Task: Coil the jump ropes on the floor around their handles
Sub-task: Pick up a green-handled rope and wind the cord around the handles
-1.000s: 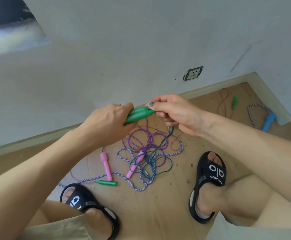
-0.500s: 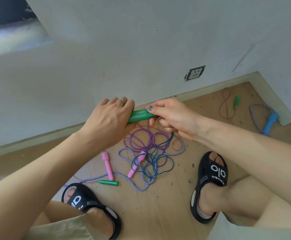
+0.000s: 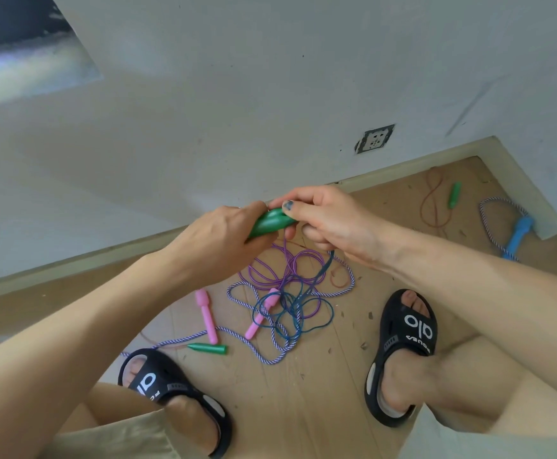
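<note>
**Green handles held together above a tangle of ropes**

A person crouches over a wooden floor (image 3: 320,392), both hands raised above a knot of jump ropes. The left hand (image 3: 217,240) is wrapped around a pair of green handles (image 3: 272,221), held side by side. The right hand (image 3: 330,223) pinches the tips of the same handles between thumb and fingers. A teal rope (image 3: 298,309) hangs from under the right hand down into the tangle below.

Directly beneath the green handles, the teal rope lies looped across a purple rope (image 3: 287,266) and a blue-and-white braided rope (image 3: 270,346). Two pink handles (image 3: 207,316) lie in and just left of that pile, and a single green handle (image 3: 209,348) lies on the boards near them, on the person's side of the pile.

Black sandals flank the pile: the left sandal (image 3: 164,385) to one side, the right sandal (image 3: 406,339) to the other. Well to the right of the held handles, near the wall's skirting, lie another green handle with a reddish rope (image 3: 454,195) and a blue handle (image 3: 517,235) with a braided rope. A wall socket (image 3: 375,139) sits in the white wall above the hands.
</note>
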Tool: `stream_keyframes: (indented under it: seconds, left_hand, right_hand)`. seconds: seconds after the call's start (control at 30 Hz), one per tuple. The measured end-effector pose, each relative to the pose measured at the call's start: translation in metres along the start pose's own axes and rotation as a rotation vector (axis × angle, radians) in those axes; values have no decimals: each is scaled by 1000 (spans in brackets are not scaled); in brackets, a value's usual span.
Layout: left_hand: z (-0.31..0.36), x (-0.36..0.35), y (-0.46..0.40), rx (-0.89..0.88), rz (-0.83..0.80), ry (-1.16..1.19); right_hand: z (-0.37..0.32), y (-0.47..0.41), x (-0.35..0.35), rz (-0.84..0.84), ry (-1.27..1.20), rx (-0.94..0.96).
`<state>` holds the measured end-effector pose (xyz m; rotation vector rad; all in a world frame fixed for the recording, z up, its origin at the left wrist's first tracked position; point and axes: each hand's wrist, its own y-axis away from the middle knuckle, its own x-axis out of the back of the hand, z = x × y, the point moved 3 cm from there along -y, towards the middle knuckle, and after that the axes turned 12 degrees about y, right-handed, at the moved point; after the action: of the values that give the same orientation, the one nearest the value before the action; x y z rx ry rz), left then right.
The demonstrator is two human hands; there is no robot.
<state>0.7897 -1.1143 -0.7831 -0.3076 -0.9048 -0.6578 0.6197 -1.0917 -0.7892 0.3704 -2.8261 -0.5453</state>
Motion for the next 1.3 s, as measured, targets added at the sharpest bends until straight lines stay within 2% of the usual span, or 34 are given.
stream_keyframes:
  seconds: [0.13, 0.23, 0.33, 0.4, 0.53, 0.6, 0.77, 0.83, 0.9, 0.93, 1.0, 1.07, 1.3]
  left_hand:
    - [2, 1, -3, 14, -64, -4]
    - [2, 7, -8, 71, -64, -51]
    - [2, 13, -12, 235, -101, 135]
    - [0, 15, -12, 276, -112, 158]
    - [-21, 27, -9, 306, -11, -33]
    - [-26, 34, -9, 357, 22, -24]
    - [-8, 7, -15, 567, 13, 534]
    - [-9, -5, -17, 598, 31, 625]
    - [-9, -9, -20, 583, 43, 552]
    - [-9, -10, -20, 540, 40, 434]
    - [-6, -14, -19, 380, 37, 114]
    - [-5, -21, -14, 211, 20, -99]
    - [1, -24, -9, 24, -104, -398]
  right_hand:
    - [-1, -3, 4, 27, 37, 0]
    - [-2, -4, 7, 136, 204, 50]
    - [-6, -5, 14, 270, 185, 92]
    - [-10, -6, 17, 276, 150, 122]
    - [-7, -2, 24, 323, 473, 195]
    - [-7, 3, 28, 375, 662, 285]
    - [-1, 12, 0, 453, 1194, 530]
    - [2, 11, -12, 449, 1299, 566]
    - [-1, 9, -16, 441, 1374, 580]
    - [-3, 8, -18, 434, 1396, 597]
    - [-7, 10, -22, 364, 1409, 621]
    - [-7, 12, -27, 231, 1420, 553]
    - [-9, 14, -9, -15, 1096, 329]
